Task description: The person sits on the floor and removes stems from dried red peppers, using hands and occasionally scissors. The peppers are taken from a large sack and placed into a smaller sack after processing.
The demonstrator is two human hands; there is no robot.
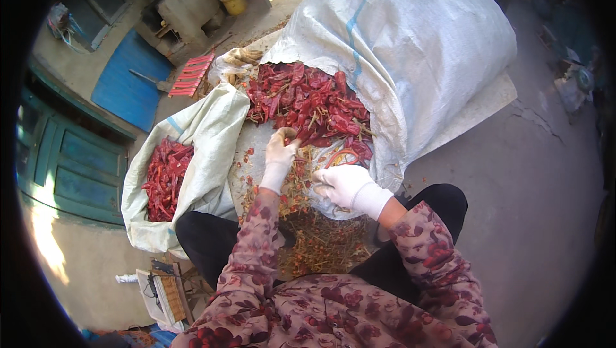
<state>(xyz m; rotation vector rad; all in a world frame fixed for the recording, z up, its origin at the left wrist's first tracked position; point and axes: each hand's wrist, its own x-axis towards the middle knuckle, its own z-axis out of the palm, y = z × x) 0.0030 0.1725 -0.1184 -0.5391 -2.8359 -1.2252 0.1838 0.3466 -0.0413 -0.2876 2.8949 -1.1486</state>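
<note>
My left hand (280, 158), in a pale work glove, reaches the near edge of a heap of dried red chili peppers (313, 102). Its thumb and forefinger are curled around a bit of red pepper (287, 141). To the right is my right hand (349, 186), in a white glove, fingers bent over the near fold of a large white woven sack (409, 44). Whether those fingers pinch anything is hidden. A red loop like a scissors handle (344, 153) lies just beyond that hand. The peppers spill from the sack's mouth.
A smaller woven sack (207, 126), left, holds red pepper pieces (167, 179). Stem and seed debris (322, 244) lies between my knees. Beyond are a work glove (243, 55), a red-slatted folding stool (191, 74), a blue board (130, 78) and a yellow bucket (234, 2).
</note>
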